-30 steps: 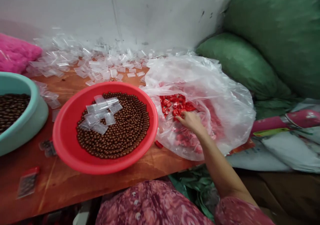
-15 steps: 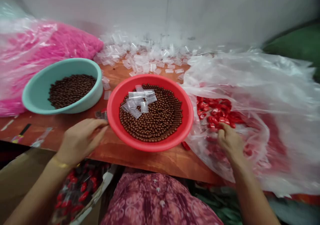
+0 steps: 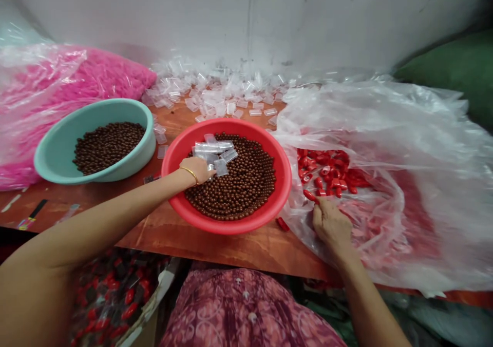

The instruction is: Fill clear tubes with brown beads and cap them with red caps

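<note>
My left hand [image 3: 197,169], with a gold bangle at its wrist, reaches into the red basin [image 3: 283,182]. Its fingers close at the edge of a small clear plastic piece, among several clear flat pieces [image 3: 221,167] lying on brown beads [image 3: 242,193]. The fingertips are partly hidden. On the right, my right hand [image 3: 332,221] pinches a small red plastic piece [image 3: 310,196] between thumb and forefinger. It is just in front of the open mouth of a clear bag [image 3: 370,116], where glossy red pieces [image 3: 335,172] are heaped.
A turquoise basin [image 3: 50,157] of brown beads stands left, beside a bag of pink pieces [image 3: 100,70]. Clear pieces [image 3: 227,90] are piled along the wall. One red piece [image 3: 283,224] lies by the table edge. Below left is a box of red-and-dark items [image 3: 123,306].
My left hand has moved from beside the red basin into it, onto the clear pieces. My right hand has drawn back leftward from the red heap with a red piece in its fingers.
</note>
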The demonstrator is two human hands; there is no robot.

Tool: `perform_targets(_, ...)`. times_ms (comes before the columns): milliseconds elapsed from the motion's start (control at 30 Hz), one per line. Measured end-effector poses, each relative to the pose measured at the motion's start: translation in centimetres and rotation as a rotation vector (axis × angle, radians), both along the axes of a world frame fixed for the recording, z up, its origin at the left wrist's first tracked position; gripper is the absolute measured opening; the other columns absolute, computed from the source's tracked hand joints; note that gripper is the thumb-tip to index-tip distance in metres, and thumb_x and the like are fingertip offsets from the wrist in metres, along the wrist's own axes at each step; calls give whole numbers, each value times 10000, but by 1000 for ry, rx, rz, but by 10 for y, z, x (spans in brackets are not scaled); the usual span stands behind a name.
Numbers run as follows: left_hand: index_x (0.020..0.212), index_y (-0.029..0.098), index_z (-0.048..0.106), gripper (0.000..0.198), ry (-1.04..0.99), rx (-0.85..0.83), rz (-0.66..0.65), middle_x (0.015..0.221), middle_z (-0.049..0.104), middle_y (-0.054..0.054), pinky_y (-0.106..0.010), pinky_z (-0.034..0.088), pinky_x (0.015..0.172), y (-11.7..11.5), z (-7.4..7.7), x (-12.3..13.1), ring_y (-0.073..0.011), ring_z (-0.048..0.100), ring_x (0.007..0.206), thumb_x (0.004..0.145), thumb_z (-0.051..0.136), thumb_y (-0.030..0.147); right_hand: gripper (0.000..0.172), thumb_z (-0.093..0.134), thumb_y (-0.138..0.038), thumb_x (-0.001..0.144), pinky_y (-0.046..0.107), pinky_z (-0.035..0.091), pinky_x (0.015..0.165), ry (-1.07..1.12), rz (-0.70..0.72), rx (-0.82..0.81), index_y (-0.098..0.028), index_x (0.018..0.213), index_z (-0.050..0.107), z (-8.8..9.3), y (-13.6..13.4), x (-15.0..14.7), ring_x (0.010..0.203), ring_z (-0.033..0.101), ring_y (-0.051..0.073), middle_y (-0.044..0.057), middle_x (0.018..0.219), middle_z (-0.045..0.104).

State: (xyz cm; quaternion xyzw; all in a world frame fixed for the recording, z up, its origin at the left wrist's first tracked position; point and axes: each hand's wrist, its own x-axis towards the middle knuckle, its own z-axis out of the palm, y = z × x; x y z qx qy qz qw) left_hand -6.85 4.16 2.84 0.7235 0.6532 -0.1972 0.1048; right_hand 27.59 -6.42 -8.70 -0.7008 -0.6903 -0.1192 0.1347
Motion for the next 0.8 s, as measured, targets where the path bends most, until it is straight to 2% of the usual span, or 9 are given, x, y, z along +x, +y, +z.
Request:
perform_targets(67, 981, 96, 649, 480, -45, -1, 36, 1045, 645, -203, -390, 485, 828, 3, 1, 1, -340, 596, 1029, 817, 461, 505, 327, 366, -200, 822, 248, 300, 512, -1, 3, 9, -104, 957, 649, -1, 1, 0, 597, 551, 157, 89, 733, 661)
perform_targets(167, 824, 149, 661, 270, -120, -43, 54, 907, 677, -132, -342, 488, 798, -2, 7, 4, -290, 629, 936, 764, 555, 390, 327, 371, -200, 822, 248, 304, 514, -5, 10, 22, -101, 955, 654, -2, 1, 0, 592, 557, 158, 90, 735, 669)
perform_targets(267, 632, 150, 619, 175, -191, -251, 108, 674, 657, -92, -320, 501, 700, -11, 16, 5, -240, 641, 710, 728, 571, 288, 324, 378, -209, 824, 249, 296, 511, -1, -4, 23, -106, 953, 656, -3, 1, 0, 573, 548, 156, 88, 733, 670)
perform_targets(367, 513, 149, 548, 261, -248, -486, 216, 502, 592, -54, -285, 477, 525, -15, 19, 6, -160, 532, 437, 750, 534, 259, 307, 381, -206, 820, 246, 288, 515, 23, -19, 2, -119, 921, 657, -2, 2, -1, 577, 544, 152, 83, 735, 666)
perform_targets(433, 503, 143, 525, 298, -348, -586, 315, 468, 564, -37, -257, 445, 469, -14, 14, 11, -123, 466, 371, 783, 512, 244, 299, 382, -198, 814, 244, 283, 516, 40, -26, -9, -125, 912, 655, -1, 3, -2, 581, 542, 150, 81, 738, 666)
perform_targets(533, 528, 123, 527, 314, -558, -663, 466, 462, 554, -34, -232, 441, 485, -7, -3, 27, -103, 470, 383, 825, 502, 223, 301, 388, -192, 812, 244, 284, 519, 61, -23, -8, -126, 935, 654, 1, 3, -3, 597, 547, 150, 83, 755, 668)
perform_targets(667, 573, 111, 511, 288, -727, -568, 516, 472, 537, -14, -219, 452, 532, 7, -28, 58, -93, 502, 424, 846, 500, 201, 321, 385, -198, 819, 247, 316, 534, 77, -14, 5, -112, 973, 654, 1, 3, -3, 615, 562, 157, 93, 776, 673)
perform_targets(800, 724, 118, 514, 199, -967, -438, 531, 647, 598, -6, -177, 440, 550, 19, -39, 75, -58, 537, 493, 882, 463, 227, 336, 365, -231, 832, 255, 361, 571, 143, -27, 18, -118, 961, 655, 0, 2, -2, 634, 576, 170, 88, 736, 657)
